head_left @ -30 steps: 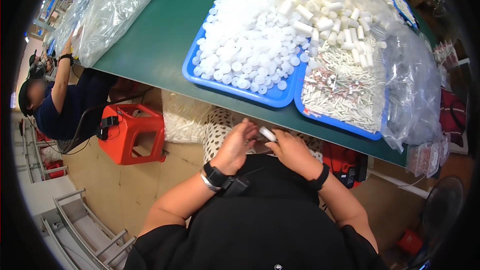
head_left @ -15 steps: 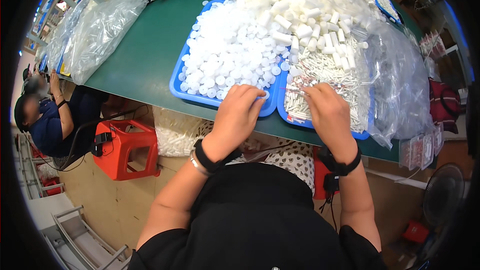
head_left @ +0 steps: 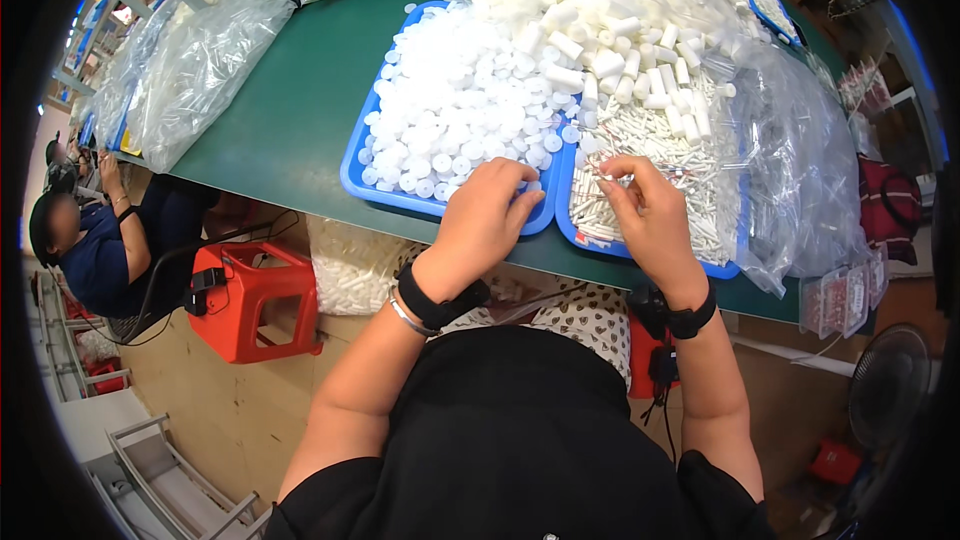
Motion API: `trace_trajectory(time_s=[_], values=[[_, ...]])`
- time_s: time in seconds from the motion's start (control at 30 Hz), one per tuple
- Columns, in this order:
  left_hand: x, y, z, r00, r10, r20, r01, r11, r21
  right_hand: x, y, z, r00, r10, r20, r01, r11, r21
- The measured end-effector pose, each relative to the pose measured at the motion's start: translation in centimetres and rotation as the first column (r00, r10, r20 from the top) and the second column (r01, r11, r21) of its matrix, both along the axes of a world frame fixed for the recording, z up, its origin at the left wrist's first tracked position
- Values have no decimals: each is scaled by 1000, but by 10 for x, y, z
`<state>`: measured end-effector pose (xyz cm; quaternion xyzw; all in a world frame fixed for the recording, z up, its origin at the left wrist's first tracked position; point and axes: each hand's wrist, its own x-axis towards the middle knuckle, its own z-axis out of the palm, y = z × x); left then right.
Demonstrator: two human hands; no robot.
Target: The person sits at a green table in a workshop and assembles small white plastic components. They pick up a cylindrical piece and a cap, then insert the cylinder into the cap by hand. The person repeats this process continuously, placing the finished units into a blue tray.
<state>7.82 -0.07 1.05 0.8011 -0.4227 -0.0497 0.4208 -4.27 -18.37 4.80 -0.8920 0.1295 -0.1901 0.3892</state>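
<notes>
Over blue trays [head_left: 400, 203], white discs [head_left: 445, 110] beside left grip [head_left: 485, 208], rods [head_left: 714, 202] below right grip [head_left: 652, 215]; both narrow, contents unclear.

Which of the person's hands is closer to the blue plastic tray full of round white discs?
Left. The left hand is at the disc tray's near right corner; the right hand is farther right, over the neighbouring blue plastic tray of thin white sticks.

The blue trays [head_left: 400, 199] look smooth plastic, the discs [head_left: 440, 110] matt plastic (faintly translucent), the crumpled bag [head_left: 800, 175] glossy film.
</notes>
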Motion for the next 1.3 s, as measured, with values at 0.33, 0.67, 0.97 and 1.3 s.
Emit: trace_trajectory(time_s=[0.33, 0.67, 0.97, 1.3], values=[[-30, 13, 2, -135, -540, -831, -346, 811, -471, -18, 15, 16, 954, 226, 195, -101, 859, -502], [-48, 7, 12, -45, -447, -893, -404, 826, -394, -28, 19, 24, 962, 197, 189, -47, 800, -598], [-52, 3, 12, 42, -436, -899, -448, 796, -407, -30, 19, 24, 968, 211, 137, -71, 752, -656], [-57, 0, 14, 67, -416, -907, -342, 844, -413, -30, 24, 21, 958, 247, 146, -111, 788, -606]])
